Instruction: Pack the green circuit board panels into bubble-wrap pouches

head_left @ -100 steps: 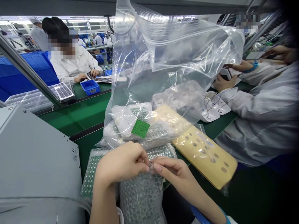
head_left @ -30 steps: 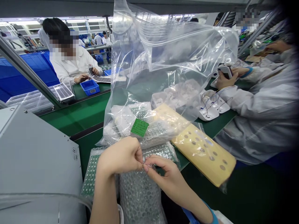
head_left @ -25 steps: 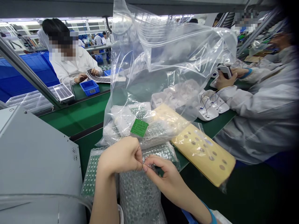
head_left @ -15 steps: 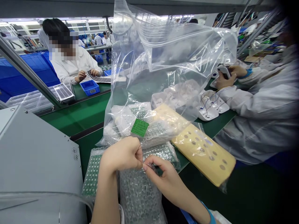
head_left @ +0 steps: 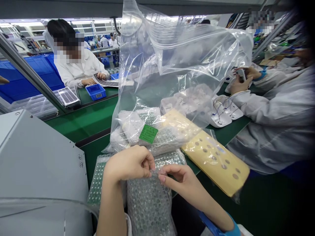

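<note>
Pinching the top edge of a bubble-wrap pouch (head_left: 147, 203).
Left hand (head_left: 129, 164) and right hand (head_left: 180, 180) curled, fingertips nipping the edge; clear bag (head_left: 177, 65) just beyond.

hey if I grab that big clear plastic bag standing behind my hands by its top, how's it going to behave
The clear plastic bag is probably floppy: its film is creased and sagging. Its load of wrapped parts sits low, so the bottom would likely hang and swing. The glossy film may slip between fingers.

Knobbly clear bubble wrap (head_left: 147, 206), glossy crinkled plastic bag (head_left: 182, 55), matt green belt (head_left: 83, 121).
</note>
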Available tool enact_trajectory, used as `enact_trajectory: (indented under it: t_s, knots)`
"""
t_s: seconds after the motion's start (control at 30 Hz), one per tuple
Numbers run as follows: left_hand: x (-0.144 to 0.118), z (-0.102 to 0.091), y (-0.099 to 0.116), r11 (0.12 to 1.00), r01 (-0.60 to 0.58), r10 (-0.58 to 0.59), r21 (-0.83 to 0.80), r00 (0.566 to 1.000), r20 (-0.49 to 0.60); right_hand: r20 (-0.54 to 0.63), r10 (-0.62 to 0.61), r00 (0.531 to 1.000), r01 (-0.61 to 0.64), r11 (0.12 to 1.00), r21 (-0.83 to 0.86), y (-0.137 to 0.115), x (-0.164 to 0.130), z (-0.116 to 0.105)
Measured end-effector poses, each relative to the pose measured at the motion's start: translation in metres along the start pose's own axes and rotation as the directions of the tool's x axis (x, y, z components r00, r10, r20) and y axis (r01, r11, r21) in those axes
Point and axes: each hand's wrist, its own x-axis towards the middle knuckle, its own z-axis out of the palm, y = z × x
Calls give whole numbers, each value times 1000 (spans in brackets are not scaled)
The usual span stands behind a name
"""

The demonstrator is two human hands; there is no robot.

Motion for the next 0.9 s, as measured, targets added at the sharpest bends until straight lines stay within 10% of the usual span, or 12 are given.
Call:
enact_trajectory:
  t_s: [0.9]
  knots:
    - [4, 2, 2, 999, -14, 16, 51, 1000, -21, 75, -29, 997, 33, 998, -56, -2, -1, -5]
